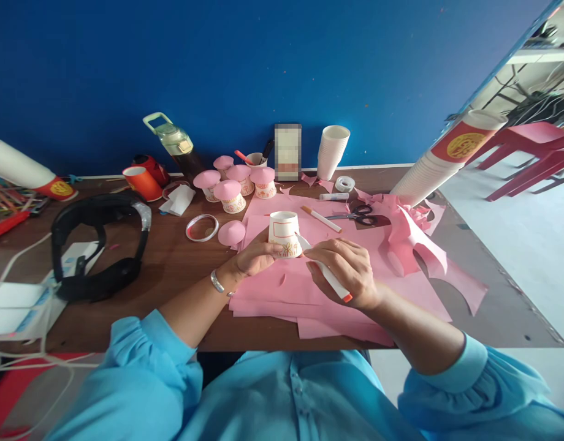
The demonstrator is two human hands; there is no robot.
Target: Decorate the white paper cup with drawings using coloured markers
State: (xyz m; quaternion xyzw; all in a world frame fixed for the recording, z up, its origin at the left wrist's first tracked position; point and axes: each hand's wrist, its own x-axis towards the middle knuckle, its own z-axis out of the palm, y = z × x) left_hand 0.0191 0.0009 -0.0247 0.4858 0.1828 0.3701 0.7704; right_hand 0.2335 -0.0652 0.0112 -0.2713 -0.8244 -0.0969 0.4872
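Note:
My left hand (257, 256) grips a white paper cup (283, 225) that is upside down above the pink paper (268, 300). The cup carries a red rectangle outline and brown flower and grass drawings along its lower edge. In my right hand (344, 269) is a white marker (331, 280) with an orange end, its tip side close to the cup's right side. Whether the tip touches the cup I cannot tell. An orange-capped marker (321, 218) and black scissors (355, 214) lie on the paper beyond my right hand.
Several decorated cups with pink cone tops (230, 195) stand at the back, beside a loose pink cone (232, 233) and a tape roll (201, 228). Stacked cups (332, 153), a bottle (181, 147), a phone (288, 152), paper scraps (415, 239) and a black headband-like device (98, 245) surround the work area.

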